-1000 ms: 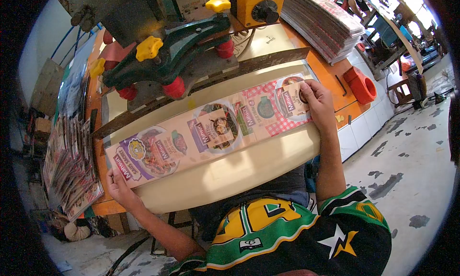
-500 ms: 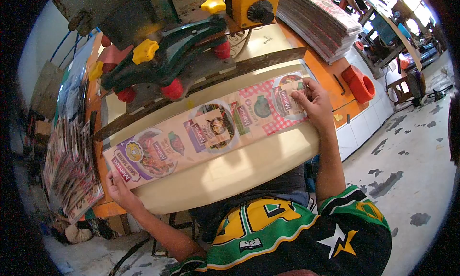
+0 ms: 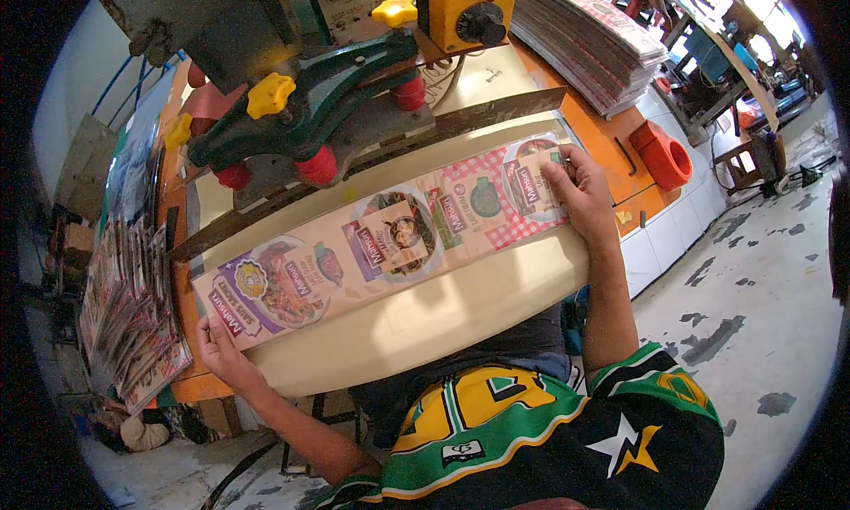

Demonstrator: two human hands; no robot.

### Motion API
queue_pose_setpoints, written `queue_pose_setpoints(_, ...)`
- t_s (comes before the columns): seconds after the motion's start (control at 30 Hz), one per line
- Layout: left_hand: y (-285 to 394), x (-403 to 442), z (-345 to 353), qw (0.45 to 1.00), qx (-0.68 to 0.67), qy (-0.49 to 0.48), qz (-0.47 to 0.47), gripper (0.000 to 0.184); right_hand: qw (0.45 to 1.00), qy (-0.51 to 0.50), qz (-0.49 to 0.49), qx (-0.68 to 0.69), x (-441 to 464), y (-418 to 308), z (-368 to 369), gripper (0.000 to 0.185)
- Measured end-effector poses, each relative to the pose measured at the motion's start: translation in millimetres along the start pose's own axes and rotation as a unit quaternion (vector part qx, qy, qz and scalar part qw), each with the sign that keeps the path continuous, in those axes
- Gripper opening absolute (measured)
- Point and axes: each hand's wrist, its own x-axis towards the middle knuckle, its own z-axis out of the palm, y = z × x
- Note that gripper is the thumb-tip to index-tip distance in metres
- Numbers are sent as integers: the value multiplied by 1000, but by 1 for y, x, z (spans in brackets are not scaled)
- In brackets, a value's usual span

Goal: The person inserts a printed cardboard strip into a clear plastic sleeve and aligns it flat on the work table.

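Observation:
A long printed strip [image 3: 354, 280] with food pictures and the word Mahsuri lies slantwise across the pale, smooth work surface [image 3: 443, 306]. Its sheen looks like clear plastic. My left hand [image 3: 227, 359] holds its lower left corner, thumb on top and the other fingers mostly hidden beneath. At the strip's right end, my right hand [image 3: 582, 196] pinches the edge between thumb and fingers. Just beyond the strip stands a dark green machine frame [image 3: 354, 94] with yellow knobs and red feet, apart from both hands.
A metal bar [image 3: 460, 112] runs along the strip's far side. A tall stack of printed sheets [image 3: 589, 45] stands at back right, near an orange-red pipe piece [image 3: 662, 154]. More printed strips [image 3: 137, 315] fan out at left. A yellow control box [image 3: 469, 14] sits at the back.
Both hands keep their hold, and the strip has hardly shifted. The machine's upper part, blurred before, now shows more sharply.

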Motion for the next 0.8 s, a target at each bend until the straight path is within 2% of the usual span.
queue_pose_setpoints(0.43, -5, -1, -4, 1000, -6, 3, -5, 21, 1000, 6, 11, 6, -1, -1, -2, 29)
queue_pose_setpoints(0.5, -5, -1, -2, 984, -101, 119, -90, 21, 1000, 5, 15, 1, 0, -1, -3, 29)
queue_pose_setpoints(0.53, -11, 1, -9, 984, -101, 119, -90, 21, 1000, 7, 6, 12, -1, -3, -1, 28)
queue_pose_setpoints(0.6, -34, 7, -36, 973, -208, 44, -86, 24, 1000, 9, -3, 23, -1, -4, 2, 28)
queue_pose_setpoints(0.73, -43, 8, -51, 975, -213, 25, -65, 30, 994, 44, -1, 102, 1, -4, 4, 28)
queue_pose_setpoints(0.8, -35, 2, -53, 946, -303, -91, -75, 44, 991, 48, 7, 121, 2, -6, 1, 28)
